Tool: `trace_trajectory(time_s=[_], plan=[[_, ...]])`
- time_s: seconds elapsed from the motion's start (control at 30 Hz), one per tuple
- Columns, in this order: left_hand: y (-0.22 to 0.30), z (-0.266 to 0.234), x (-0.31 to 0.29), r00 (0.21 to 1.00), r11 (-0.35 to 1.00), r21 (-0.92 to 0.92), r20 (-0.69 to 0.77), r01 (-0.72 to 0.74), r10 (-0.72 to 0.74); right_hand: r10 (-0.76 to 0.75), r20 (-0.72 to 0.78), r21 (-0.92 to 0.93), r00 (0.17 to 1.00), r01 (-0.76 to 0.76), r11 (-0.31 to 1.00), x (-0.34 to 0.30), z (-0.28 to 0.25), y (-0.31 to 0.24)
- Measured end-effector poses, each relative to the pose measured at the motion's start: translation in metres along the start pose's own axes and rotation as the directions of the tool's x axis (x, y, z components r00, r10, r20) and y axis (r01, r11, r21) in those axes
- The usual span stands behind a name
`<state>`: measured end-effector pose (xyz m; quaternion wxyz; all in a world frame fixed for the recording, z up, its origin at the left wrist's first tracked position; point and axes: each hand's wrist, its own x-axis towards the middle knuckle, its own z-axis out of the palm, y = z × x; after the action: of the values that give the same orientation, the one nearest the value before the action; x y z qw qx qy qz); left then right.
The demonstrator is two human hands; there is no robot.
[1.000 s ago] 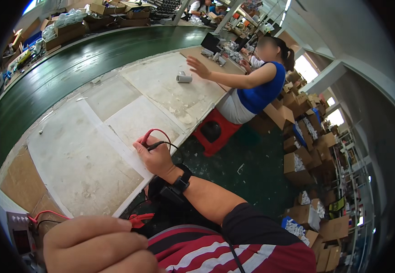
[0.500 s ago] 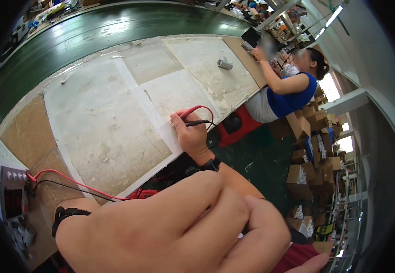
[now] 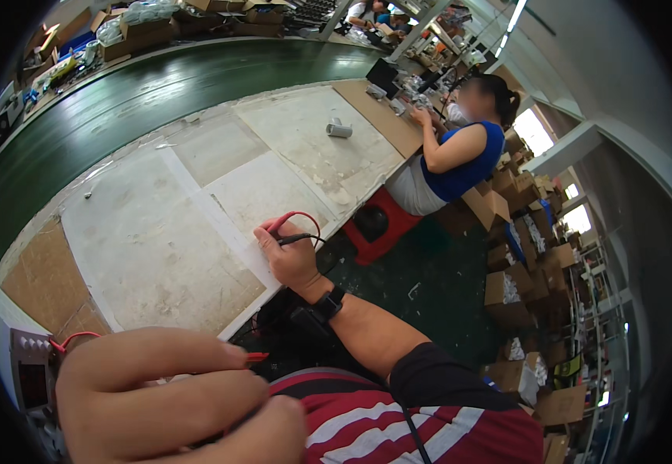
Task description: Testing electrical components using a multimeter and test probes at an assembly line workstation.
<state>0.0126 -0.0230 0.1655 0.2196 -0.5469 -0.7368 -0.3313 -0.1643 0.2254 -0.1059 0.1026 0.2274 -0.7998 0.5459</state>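
My right hand (image 3: pixel 296 264) is closed round a red test probe (image 3: pixel 277 224) and a black test probe (image 3: pixel 293 239), held together at the near edge of the worktable (image 3: pixel 143 247). Their leads loop up beside the wrist, which wears a black band. Very close in front, at lower left, my left hand (image 3: pixel 166 394) looms large with its fingers curled. Its palm side is hidden, so whatever it may hold does not show. Just past its fingertips a small red piece (image 3: pixel 257 357) sticks out.
A white instrument box (image 3: pixel 33 367) with knobs and a red lead stands at the left. A grey pipe fitting (image 3: pixel 339 129) lies on the far worktable. Behind runs a green conveyor belt (image 3: pixel 181 69). A person in blue (image 3: pixel 467 158) sits at the right on a red stool (image 3: pixel 378 232).
My left hand has shifted left and down, uncovering my red striped clothing. My right hand keeps the probes, now lower and further left in view. The whole view has shifted.
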Motion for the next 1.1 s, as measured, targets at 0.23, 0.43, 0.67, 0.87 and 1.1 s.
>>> trace_trajectory(time_s=[0.23,0.43,0.67,0.87,1.1], plan=[[-0.001,-0.002,-0.008,0.964,0.956,-0.292,0.253,-0.010,0.087,-0.104,-0.015,-0.084,0.995,0.102,0.991,-0.001,0.002,0.003],[-0.002,0.007,-0.013,0.923,0.745,-0.667,0.297,0.017,0.245,-0.113,-0.028,-0.042,0.993,0.111,0.993,-0.001,0.002,-0.001],[0.000,0.008,-0.020,0.924,0.775,-0.615,0.366,0.146,0.116,0.019,0.004,0.013,1.000,-0.019,1.000,-0.003,0.001,0.003],[0.023,-0.011,-0.015,0.752,0.732,-0.346,0.570,0.586,-0.333,0.084,0.022,0.054,0.996,-0.085,0.995,-0.001,0.002,0.003],[0.008,-0.006,-0.004,0.910,0.745,-0.565,0.391,0.356,-0.138,0.154,0.026,0.050,0.988,-0.155,0.987,0.001,0.004,-0.001]])
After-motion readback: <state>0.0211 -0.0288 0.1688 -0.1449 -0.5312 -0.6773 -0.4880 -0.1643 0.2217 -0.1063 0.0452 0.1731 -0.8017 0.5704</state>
